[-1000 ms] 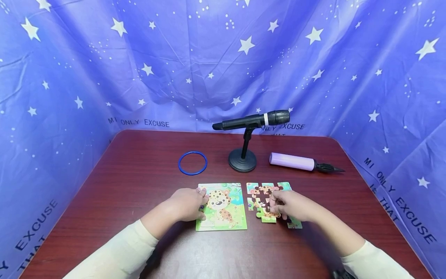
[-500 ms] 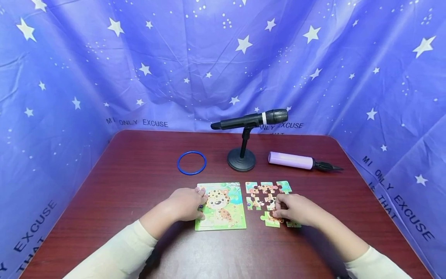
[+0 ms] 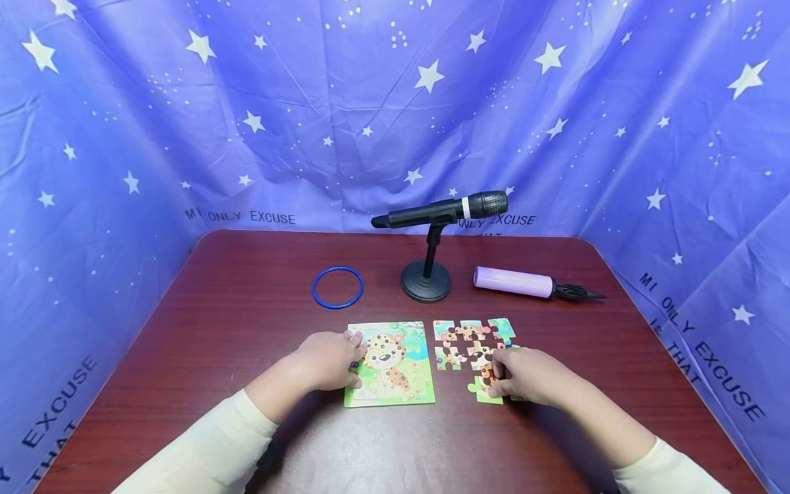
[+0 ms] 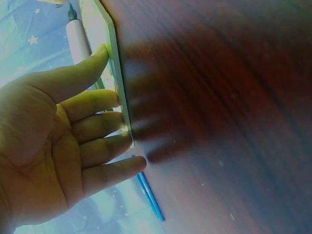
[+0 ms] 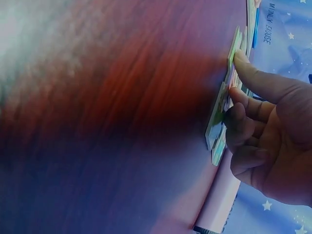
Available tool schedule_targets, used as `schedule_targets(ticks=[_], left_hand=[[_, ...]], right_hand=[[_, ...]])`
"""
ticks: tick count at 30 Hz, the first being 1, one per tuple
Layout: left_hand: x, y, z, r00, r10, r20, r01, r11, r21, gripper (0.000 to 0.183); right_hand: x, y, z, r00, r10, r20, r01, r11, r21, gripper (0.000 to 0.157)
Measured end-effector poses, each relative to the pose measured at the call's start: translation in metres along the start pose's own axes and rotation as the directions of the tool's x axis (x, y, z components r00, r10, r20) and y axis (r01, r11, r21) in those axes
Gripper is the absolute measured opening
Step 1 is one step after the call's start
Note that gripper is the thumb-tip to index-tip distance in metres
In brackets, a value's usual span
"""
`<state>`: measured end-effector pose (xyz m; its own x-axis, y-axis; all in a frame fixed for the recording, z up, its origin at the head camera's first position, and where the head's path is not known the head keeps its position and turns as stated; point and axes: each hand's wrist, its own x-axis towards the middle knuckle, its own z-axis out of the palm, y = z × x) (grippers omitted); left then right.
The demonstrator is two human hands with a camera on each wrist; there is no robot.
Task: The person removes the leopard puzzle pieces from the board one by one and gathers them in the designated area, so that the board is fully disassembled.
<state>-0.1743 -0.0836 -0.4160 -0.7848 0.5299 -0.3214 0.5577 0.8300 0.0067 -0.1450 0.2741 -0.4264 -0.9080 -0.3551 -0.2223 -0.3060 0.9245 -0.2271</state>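
Observation:
A square puzzle board (image 3: 404, 367) with a spotted leopard cub printed on it lies flat on the table. My left hand (image 3: 330, 360) rests on its left edge; in the left wrist view the thumb (image 4: 92, 68) and fairly straight fingers touch that side. To the right of the board, several loose jigsaw pieces (image 3: 449, 358) lie in rough rows. My right hand (image 3: 533, 374) pinches a green-and-orange jigsaw piece (image 3: 487, 392) at the bottom of this group, flat on the table. In the right wrist view the thumb (image 5: 258, 80) touches a green piece's edge; the other fingers are bent. The right hand covers some pieces.
Behind the puzzle stands a black microphone (image 3: 441, 210) on a round-based stand (image 3: 426, 281). A blue ring (image 3: 315, 295) lies to its left, a lilac hand pump (image 3: 515, 282) with a black nozzle to its right. A starry blue curtain (image 3: 296, 103) surrounds the dark red table (image 3: 247, 274).
My right hand has shifted slightly right, and the bottom jigsaw piece has slid right and turned a little, apart from the left pieces. My left hand stays on the board.

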Motion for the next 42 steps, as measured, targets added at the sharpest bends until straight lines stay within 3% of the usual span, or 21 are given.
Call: schedule_targets(ticks=[9,17,28,32,36,42], left_hand=[[0.001,-0.001,0.002,1.0,-0.001,-0.002,0.001,1.0,0.002,0.068],[0.0,-0.002,0.001,1.0,-0.004,-0.001,0.004,1.0,-0.007,0.068],[0.0,-0.002,0.002,1.0,-0.005,0.003,0.005,1.0,-0.006,0.068],[0.001,-0.002,0.002,1.0,-0.001,0.003,0.001,1.0,-0.002,0.068],[0.001,-0.003,0.001,1.0,0.008,0.001,-0.008,1.0,0.001,0.068],[0.001,-0.005,0.0,1.0,0.024,0.014,-0.024,1.0,-0.008,0.074]], right_hand=[[0.003,0.004,-0.001,0.998,-0.064,-0.01,0.064,0.998,-0.014,0.032],[-0.001,0.001,-0.003,1.0,-0.016,0.003,0.016,0.998,-0.064,0.036],[-0.001,0.001,-0.005,0.999,-0.021,0.031,0.023,0.997,-0.067,0.032],[0.001,0.0,-0.017,0.999,-0.029,0.031,0.031,0.999,-0.041,0.029],[0.008,-0.002,-0.04,0.997,-0.062,-0.049,0.062,0.998,-0.007,0.025],[0.024,-0.028,-0.065,0.984,-0.126,-0.122,0.131,0.991,0.038,0.029]])
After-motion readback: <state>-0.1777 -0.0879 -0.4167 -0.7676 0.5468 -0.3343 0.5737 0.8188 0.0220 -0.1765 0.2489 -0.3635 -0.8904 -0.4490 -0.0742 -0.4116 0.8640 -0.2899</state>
